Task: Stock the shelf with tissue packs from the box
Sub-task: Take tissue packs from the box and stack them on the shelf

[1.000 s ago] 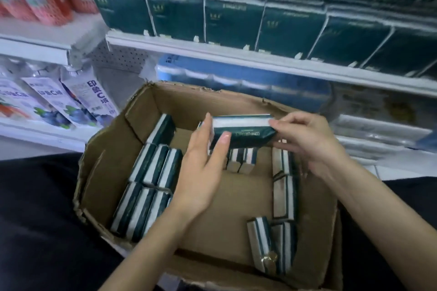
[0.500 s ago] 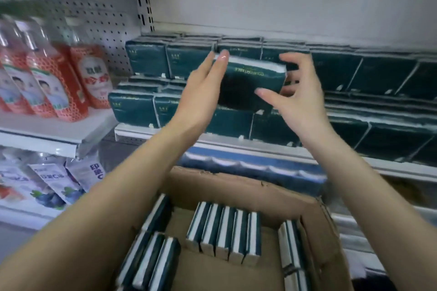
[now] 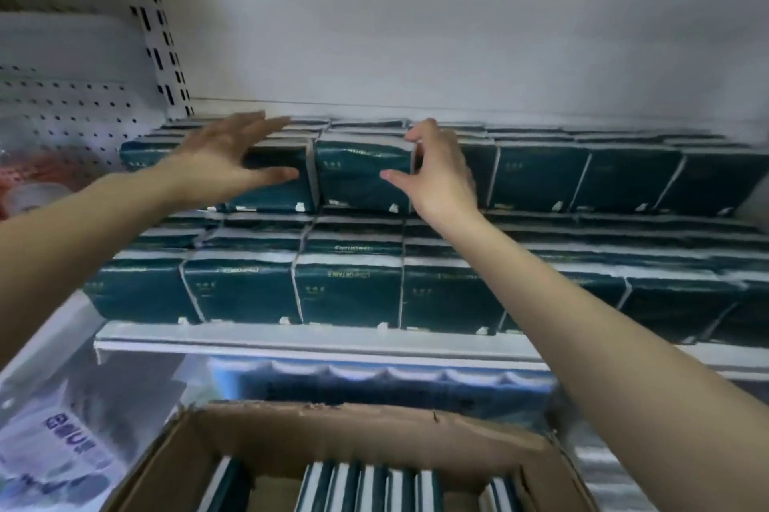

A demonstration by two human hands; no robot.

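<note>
**Hands at a tissue pack in the top row of the shelf**

Nearest, the cardboard box (image 3: 374, 424), its rim torn and soft, holds spare packs (image 3: 366, 486) standing on edge, striped white. Beyond it the white shelf (image 3: 291, 341) fronts a lower row (image 3: 345, 295) of dark green blocks in glossy, crinkled film. Above, the right hand (image 3: 445, 178) pinches the right end of one tissue pack (image 3: 358, 174), thumb on its face, fingers curled over its top corner. The left hand (image 3: 224, 158) lies spread, fingers straight, over the neighbour on the left. The pack looks light and squashy with slick film, so the short ends seem the surest hold. Farthest is a plain matte wall (image 3: 457, 33).
</note>
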